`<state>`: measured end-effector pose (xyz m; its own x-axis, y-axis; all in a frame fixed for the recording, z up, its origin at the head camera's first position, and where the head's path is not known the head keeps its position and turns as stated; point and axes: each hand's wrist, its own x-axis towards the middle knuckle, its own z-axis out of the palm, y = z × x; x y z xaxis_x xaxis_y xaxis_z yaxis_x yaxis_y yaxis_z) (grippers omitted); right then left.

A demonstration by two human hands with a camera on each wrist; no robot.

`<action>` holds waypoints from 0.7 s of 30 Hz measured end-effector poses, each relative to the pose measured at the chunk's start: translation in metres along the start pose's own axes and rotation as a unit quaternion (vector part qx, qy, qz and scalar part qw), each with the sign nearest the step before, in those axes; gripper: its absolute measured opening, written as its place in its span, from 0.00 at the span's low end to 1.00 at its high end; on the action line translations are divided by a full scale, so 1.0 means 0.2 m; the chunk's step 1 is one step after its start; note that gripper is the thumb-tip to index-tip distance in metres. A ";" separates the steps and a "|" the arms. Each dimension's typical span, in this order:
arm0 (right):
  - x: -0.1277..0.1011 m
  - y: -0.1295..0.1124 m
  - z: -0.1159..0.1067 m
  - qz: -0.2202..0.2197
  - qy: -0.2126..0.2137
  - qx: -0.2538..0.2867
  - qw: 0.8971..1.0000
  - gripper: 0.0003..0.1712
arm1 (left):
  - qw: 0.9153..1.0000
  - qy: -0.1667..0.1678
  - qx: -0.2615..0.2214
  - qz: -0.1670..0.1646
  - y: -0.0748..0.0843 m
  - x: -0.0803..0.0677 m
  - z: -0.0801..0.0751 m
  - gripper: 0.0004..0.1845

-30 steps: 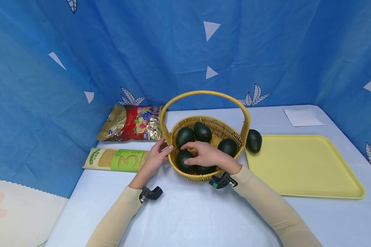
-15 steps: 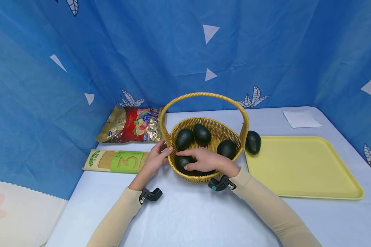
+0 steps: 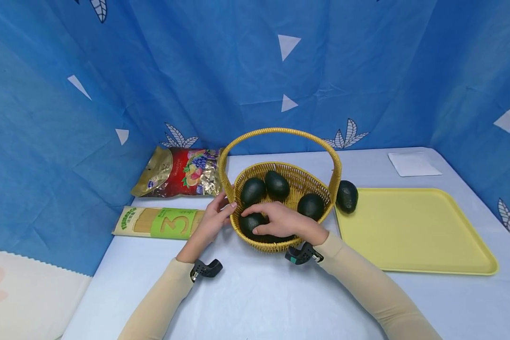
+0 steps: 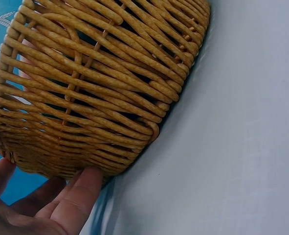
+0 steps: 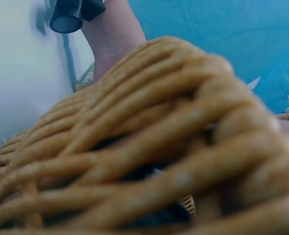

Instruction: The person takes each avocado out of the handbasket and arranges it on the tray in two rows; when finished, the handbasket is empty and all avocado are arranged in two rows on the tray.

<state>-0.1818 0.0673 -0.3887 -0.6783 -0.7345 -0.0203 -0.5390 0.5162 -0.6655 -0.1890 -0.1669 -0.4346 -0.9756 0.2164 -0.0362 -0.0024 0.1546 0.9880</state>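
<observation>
Five dark avocados [image 3: 253,191] inside the yellow wicker basket [image 3: 265,247], though only a sliver of the fifth visible under the right grip [image 3: 280,221]. Two close together at the back left, one over by the right wall, two up front. Right grip down in the basket, kinda curved around the front-left avocado [image 3: 252,225]: index finger along the far side, thumb across the near side. Can't tell how tight, with the other fingers mostly hidden.

Left grip [image 3: 216,218] on the outside of the basket, at the left end by the base of the tall arched handle [image 3: 280,131]. Fingers [image 4: 80,198] spread and touching the woven wall, pretty clear in the left wrist view, with the thumb up by the rim. Right wrist view mostly blurry weave, so not much help.

One loose avocado [image 3: 347,196] just past the right side of the basket, at the back left corner of the yellow tray [image 3: 416,231]. Can't tell if on the tray rim or just against it. White sheet [image 3: 414,164] farther back. Over on the left, a red-and-gold fruit bag [image 3: 182,171], plus a flat noodle pack [image 3: 161,222] with a green band in front of it. All on a white-covered bench [image 3: 255,297], blue curtain [image 3: 195,71] behind.
</observation>
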 end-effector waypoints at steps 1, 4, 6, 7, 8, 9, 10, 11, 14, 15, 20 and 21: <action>0.00 0.00 0.00 -0.004 0.002 0.000 1.000 0.26 | 1.000 0.000 -0.001 0.000 0.00 0.00 0.00 0.33; 0.00 0.00 0.00 -0.012 0.007 -0.001 1.000 0.27 | 1.000 0.002 -0.003 -0.002 0.00 0.00 0.00 0.32; 0.00 0.00 0.00 -0.013 0.011 -0.002 1.000 0.27 | 1.000 0.001 -0.002 -0.001 0.00 0.00 0.00 0.32; 0.00 0.00 0.00 -0.012 0.013 -0.002 1.000 0.27 | 1.000 0.002 -0.004 -0.002 0.00 0.00 0.00 0.33; -0.01 0.01 0.00 -0.011 0.016 -0.001 1.000 0.27 | 1.000 0.002 -0.004 -0.003 0.00 0.00 0.00 0.33; -0.01 0.01 0.00 -0.009 0.019 0.000 1.000 0.27 | 1.000 0.002 -0.005 -0.003 0.00 0.00 0.00 0.33; -0.01 0.01 0.00 -0.005 0.022 0.003 1.000 0.27 | 1.000 0.002 -0.004 -0.003 -0.01 0.00 0.00 0.33; -0.01 0.01 0.00 -0.002 0.027 0.004 1.000 0.27 | 1.000 0.001 -0.005 -0.002 -0.01 0.00 0.01 0.33; -0.01 0.02 -0.01 0.006 0.042 0.013 0.999 0.27 | 1.000 0.003 -0.007 -0.003 0.00 0.00 0.01 0.33; -0.01 0.02 -0.01 0.008 0.047 0.017 0.999 0.27 | 1.000 0.004 -0.009 -0.004 0.00 0.00 0.01 0.33; -0.01 0.03 -0.02 -0.003 0.069 0.039 0.997 0.27 | 1.000 0.006 -0.008 -0.006 0.00 0.00 0.01 0.33; -0.01 0.03 -0.02 -0.007 0.073 0.045 0.996 0.27 | 1.000 0.005 -0.009 -0.006 0.00 0.00 0.01 0.33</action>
<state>-0.1864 0.0733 -0.3891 -0.7398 -0.6662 0.0940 -0.5067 0.4598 -0.7293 -0.1892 -0.1655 -0.4349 -0.9778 0.2042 -0.0472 -0.0187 0.1396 0.9900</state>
